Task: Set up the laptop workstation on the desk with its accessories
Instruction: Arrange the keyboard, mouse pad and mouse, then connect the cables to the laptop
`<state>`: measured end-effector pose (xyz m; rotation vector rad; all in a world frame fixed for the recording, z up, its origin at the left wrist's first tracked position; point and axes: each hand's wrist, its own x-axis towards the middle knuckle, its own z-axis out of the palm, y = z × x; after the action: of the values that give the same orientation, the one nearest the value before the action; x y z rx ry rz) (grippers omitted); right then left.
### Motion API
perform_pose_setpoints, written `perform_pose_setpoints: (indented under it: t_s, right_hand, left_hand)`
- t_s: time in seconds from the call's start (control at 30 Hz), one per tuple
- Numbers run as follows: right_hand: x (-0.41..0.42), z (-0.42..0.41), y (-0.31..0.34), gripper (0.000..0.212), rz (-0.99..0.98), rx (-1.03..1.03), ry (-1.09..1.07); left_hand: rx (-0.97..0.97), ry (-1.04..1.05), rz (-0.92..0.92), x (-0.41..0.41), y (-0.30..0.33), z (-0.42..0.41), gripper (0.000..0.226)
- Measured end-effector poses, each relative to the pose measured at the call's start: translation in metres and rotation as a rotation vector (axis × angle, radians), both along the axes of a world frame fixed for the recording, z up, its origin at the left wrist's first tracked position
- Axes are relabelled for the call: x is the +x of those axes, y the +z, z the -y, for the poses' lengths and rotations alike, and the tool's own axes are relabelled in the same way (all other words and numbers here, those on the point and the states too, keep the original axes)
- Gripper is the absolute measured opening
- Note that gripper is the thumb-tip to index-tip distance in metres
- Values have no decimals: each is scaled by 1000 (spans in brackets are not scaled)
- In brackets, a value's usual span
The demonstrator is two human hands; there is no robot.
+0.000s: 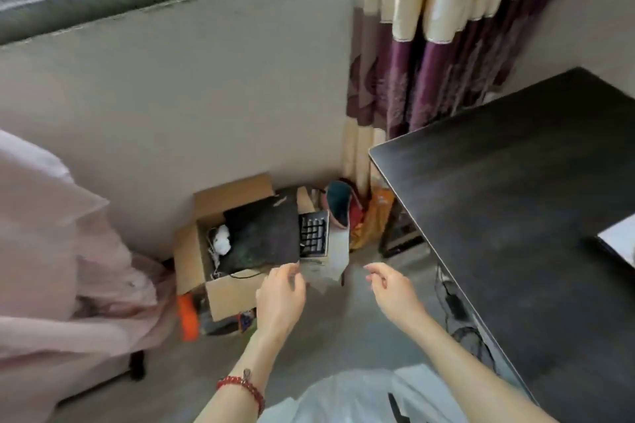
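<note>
An open cardboard box stands on the floor against the wall. A closed black laptop lies on top of its contents, with a black keyboard upright at its right side and white cables at its left. My left hand hovers at the laptop's near right corner, fingers loosely curled, holding nothing. My right hand hangs in the air to the right of the box, relaxed and empty. The dark desk fills the right side.
A pink covered seat stands left of the box. Slippers and orange bags lie in the corner under a cream and purple curtain. Cables hang beside the desk edge. A white item lies at the desk's right edge.
</note>
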<state>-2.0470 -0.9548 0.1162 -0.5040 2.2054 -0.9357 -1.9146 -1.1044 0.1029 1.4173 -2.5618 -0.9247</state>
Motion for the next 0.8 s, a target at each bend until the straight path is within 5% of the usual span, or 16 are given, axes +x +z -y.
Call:
perform_pose_setpoints:
  t_s: [0.33, 0.8]
  right_hand:
    - [-39, 187, -66, 35, 1, 163, 248]
    - [-43, 367, -238, 36, -580, 188, 773]
  left_hand:
    - [326, 341, 162, 16, -82, 119, 42]
    - [251, 496, 465, -26, -288, 336, 82]
